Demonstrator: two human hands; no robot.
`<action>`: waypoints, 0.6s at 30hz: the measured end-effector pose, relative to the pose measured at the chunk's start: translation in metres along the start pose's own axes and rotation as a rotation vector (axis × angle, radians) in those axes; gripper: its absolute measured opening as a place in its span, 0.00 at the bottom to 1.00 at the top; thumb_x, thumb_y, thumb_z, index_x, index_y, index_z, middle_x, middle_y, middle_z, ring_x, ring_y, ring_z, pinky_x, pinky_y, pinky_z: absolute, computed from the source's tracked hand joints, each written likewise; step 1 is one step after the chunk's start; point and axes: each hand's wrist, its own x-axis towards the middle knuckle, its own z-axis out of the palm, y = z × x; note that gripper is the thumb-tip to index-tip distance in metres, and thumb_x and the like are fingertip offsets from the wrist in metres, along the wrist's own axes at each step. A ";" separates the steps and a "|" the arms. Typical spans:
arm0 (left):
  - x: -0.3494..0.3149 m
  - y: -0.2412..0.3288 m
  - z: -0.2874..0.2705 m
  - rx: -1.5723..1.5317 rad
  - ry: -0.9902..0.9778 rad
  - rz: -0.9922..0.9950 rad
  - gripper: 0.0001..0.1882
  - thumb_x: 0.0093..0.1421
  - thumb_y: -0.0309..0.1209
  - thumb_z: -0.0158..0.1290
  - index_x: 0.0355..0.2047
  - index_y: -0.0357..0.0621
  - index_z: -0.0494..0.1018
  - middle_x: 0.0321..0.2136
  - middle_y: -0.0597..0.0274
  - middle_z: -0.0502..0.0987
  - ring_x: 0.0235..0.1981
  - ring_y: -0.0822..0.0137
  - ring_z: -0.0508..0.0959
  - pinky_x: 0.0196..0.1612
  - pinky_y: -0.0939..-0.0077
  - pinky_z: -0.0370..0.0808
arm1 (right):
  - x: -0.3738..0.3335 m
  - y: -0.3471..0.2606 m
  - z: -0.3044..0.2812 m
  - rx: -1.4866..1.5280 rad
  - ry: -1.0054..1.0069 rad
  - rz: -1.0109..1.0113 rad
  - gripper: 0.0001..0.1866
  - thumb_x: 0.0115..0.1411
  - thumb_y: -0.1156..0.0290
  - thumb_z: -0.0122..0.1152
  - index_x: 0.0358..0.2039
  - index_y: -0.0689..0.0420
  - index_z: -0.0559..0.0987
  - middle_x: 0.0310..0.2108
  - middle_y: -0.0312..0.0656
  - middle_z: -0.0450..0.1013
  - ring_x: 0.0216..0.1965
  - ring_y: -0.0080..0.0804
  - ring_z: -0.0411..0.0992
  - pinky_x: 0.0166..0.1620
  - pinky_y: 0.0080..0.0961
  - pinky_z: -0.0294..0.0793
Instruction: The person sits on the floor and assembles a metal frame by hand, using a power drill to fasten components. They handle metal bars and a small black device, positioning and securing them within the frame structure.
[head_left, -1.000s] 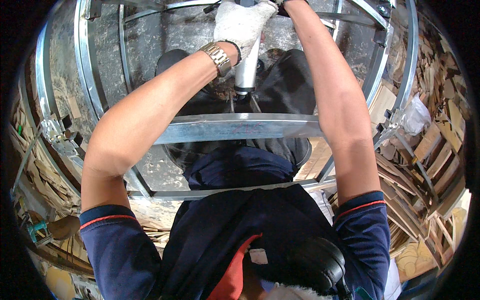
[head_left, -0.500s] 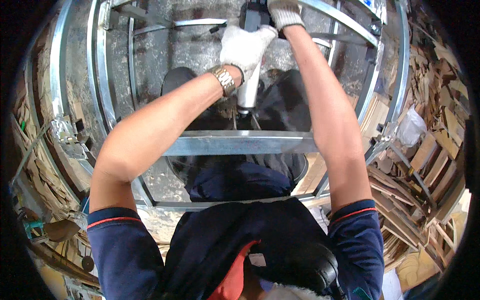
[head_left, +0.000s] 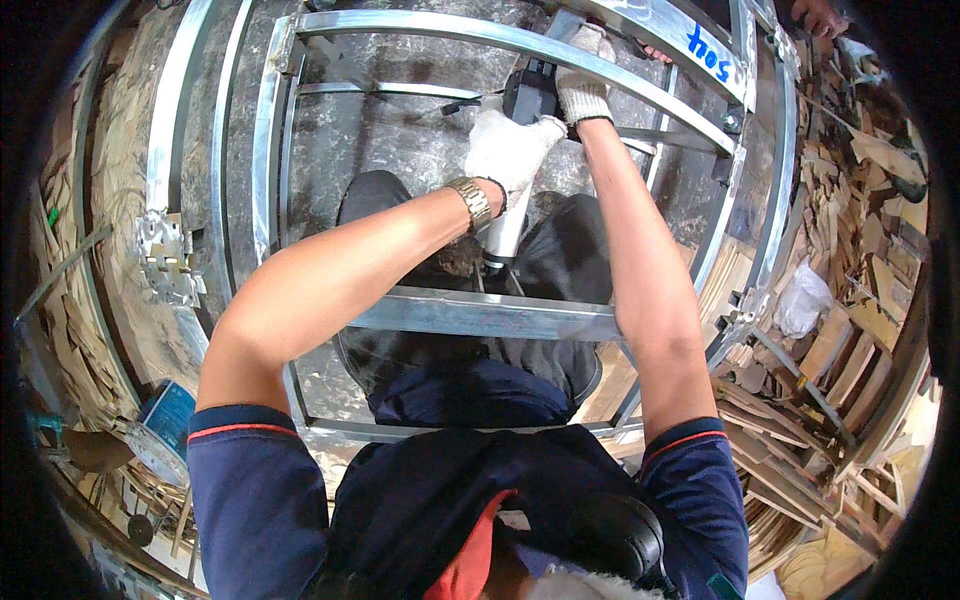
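My left hand, in a white knit glove, is closed around a tool with a silver tube-shaped body and a black head. The tube points back toward me, between my knees. My right hand, gloved too, lies just right of the black head, partly behind a curved-looking rail of the metal frame. Its fingers curl in, but what they hold is hidden. Both forearms reach over the frame's near crossbar.
Wood offcuts are heaped on the right, with a white plastic bag among them. Another person's hand shows at the top right, and fingertips beyond the frame. A blue container stands at the left. Metal brackets sit on the left rail.
The view has shifted, so the frame and my hands appear lower and more of the far rails shows. Another person's hand has come into view. My left hand keeps its grip on the tool.
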 end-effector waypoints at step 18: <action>-0.005 0.004 -0.002 -0.015 0.034 -0.011 0.31 0.43 0.46 0.63 0.40 0.36 0.71 0.30 0.47 0.80 0.31 0.52 0.81 0.36 0.63 0.78 | -0.024 -0.057 -0.109 -0.010 0.150 -0.037 0.15 0.57 0.63 0.51 0.39 0.57 0.79 0.35 0.55 0.77 0.39 0.54 0.75 0.44 0.48 0.71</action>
